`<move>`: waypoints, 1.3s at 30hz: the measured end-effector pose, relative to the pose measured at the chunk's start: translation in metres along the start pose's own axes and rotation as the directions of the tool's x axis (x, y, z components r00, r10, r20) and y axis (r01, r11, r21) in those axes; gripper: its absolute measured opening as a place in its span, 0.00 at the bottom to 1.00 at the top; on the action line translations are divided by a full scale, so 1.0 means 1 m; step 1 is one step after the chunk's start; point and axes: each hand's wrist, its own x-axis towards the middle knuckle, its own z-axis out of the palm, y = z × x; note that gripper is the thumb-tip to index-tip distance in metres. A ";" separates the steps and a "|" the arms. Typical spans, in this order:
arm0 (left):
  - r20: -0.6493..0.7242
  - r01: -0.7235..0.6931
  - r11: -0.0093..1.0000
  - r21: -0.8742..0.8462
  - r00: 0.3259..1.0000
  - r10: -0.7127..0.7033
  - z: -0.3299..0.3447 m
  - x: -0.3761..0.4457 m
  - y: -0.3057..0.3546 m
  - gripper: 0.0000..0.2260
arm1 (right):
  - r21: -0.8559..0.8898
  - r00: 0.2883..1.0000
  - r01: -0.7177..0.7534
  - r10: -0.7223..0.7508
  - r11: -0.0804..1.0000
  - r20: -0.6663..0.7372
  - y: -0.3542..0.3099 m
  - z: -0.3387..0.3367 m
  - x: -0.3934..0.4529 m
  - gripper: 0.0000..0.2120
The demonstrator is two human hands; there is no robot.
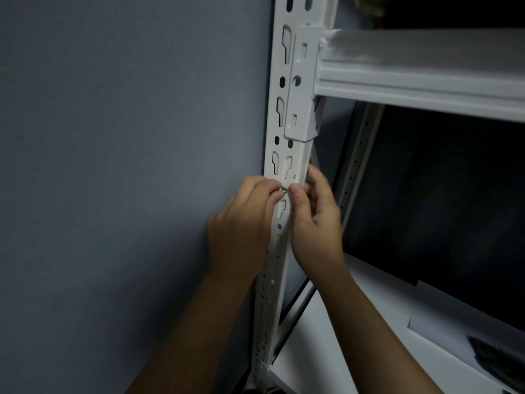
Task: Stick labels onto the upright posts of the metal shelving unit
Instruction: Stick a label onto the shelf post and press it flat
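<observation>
A white slotted metal upright post (287, 115) of the shelving unit runs down the middle of the view. A small white label (284, 189) with black handwriting lies across the post at hand height, mostly hidden by fingers. My left hand (241, 226) reaches from the left side of the post, its fingertips on the label's left end. My right hand (315, 220) wraps the post's right edge, with its thumb pressing the label's right end against the metal.
A grey-blue wall (127, 137) fills the left half. A white shelf beam (426, 81) joins the post at upper right. Below it is a dark opening and a lower white shelf (369, 322) with a dark object (497, 359) at the far right.
</observation>
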 end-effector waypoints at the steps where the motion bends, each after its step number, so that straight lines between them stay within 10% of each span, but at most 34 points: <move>1: -0.002 0.012 1.000 -0.013 1.000 -0.012 0.000 0.001 0.000 0.12 | -0.005 1.000 0.003 -0.003 1.000 -0.006 0.001 0.001 0.000 0.16; 23: 0.019 0.259 0.954 -0.152 0.966 -0.259 0.009 -0.001 0.006 0.08 | -0.013 0.997 -0.062 0.062 0.998 -0.040 0.000 0.004 -0.003 0.19; 39: 0.010 0.166 0.982 -0.093 0.986 -0.166 0.007 0.000 0.007 0.14 | -0.036 0.995 -0.055 0.051 0.998 -0.082 0.005 0.007 -0.003 0.18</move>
